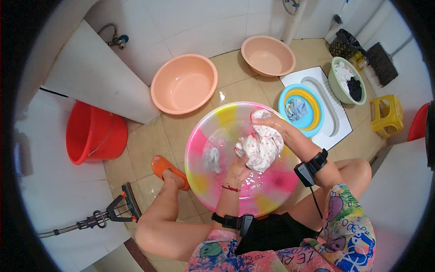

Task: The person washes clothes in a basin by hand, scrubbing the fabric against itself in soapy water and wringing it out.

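A bunched white cloth garment (pixel 266 146) with small red marks and red edging is held over a large pink, yellow and white plastic basin (pixel 200 136). My left hand (pixel 239 166) grips its lower left side. Around its upper right part my right hand (pixel 270 122) is closed, with the fingers partly hidden by the fabric. Water lies in the basin, where a small pale grey cloth (pixel 212 160) rests at the left.
Two peach basins (pixel 183 85) (pixel 268 56) stand by the wall. Right of the big basin, a blue-and-yellow basin (pixel 317 107) with blue cloth sits over a squat toilet (pixel 326 136). A green basin (pixel 334 85) holds laundry near a yellow stool (pixel 386 115). A red bucket (pixel 81 136) and sponge mop (pixel 131 202) are left.
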Available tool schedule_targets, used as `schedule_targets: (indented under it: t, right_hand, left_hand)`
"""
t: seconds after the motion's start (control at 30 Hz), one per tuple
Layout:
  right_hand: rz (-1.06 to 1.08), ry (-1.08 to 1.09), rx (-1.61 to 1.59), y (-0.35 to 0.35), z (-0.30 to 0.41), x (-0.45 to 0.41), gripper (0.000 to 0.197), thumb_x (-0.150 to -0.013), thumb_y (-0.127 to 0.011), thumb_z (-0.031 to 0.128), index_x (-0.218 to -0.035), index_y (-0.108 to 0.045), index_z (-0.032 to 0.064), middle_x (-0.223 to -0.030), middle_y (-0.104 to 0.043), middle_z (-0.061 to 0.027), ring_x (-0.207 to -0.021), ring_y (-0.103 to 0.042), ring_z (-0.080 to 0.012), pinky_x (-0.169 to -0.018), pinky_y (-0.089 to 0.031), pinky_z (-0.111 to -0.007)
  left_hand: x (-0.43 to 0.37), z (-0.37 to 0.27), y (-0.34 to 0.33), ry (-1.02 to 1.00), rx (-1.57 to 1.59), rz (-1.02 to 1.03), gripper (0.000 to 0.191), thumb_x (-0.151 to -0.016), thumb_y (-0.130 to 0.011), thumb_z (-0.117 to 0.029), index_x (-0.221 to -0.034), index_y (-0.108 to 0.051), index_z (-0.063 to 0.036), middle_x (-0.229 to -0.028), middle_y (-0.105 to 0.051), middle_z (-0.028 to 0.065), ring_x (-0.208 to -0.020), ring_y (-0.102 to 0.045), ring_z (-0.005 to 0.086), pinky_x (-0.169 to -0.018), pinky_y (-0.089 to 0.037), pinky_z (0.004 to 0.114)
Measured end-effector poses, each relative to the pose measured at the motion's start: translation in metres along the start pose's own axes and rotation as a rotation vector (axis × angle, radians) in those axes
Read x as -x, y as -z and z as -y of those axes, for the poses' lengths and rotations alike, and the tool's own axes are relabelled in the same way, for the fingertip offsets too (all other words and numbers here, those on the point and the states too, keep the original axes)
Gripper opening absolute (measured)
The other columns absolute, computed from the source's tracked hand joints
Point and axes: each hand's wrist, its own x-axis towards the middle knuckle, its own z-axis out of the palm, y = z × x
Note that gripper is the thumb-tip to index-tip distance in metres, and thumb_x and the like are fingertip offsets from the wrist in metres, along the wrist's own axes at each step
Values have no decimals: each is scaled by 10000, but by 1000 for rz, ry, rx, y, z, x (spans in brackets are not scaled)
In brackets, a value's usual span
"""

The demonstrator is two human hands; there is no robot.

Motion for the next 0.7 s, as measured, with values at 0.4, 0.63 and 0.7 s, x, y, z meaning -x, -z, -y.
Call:
schedule_targets:
  t: [0.4, 0.63, 0.7]
  right_hand:
    - [-166, 120, 1303, 9, -74, -34, 490, -581, -703, 252, -976, -537, 13, -864, -580, -226, -830, -576, -339, -724, -457, -383]
    - [-224, 193, 836, 21, -59, -36, 437, -613, -715, 170, -976, -508, 46, -804, -594, -107, -756, -579, -205, -696, -463, -309]
    - [-150, 149, 421, -7, -35, -20, 350, -676, -706, 128, -945, -490, 65, -869, -593, -45, -783, -553, -112, -704, -451, -241]
  left_hand:
    - [-13, 15, 25, -11, -1413, -392, 501, -636, -702, -80, -1055, -446, 18, -974, -550, 78, -863, -546, 165, -768, -455, 295]
    - [-13, -14, 19, -7, -534, -269, 420, -740, -588, -42, -1124, -423, -2, -1015, -547, 96, -917, -556, 199, -811, -458, 320]
    - [-8, -26, 21, -61, -489, -312, 375, -788, -551, -106, -1129, -435, -2, -1036, -550, 101, -944, -553, 204, -837, -448, 335]
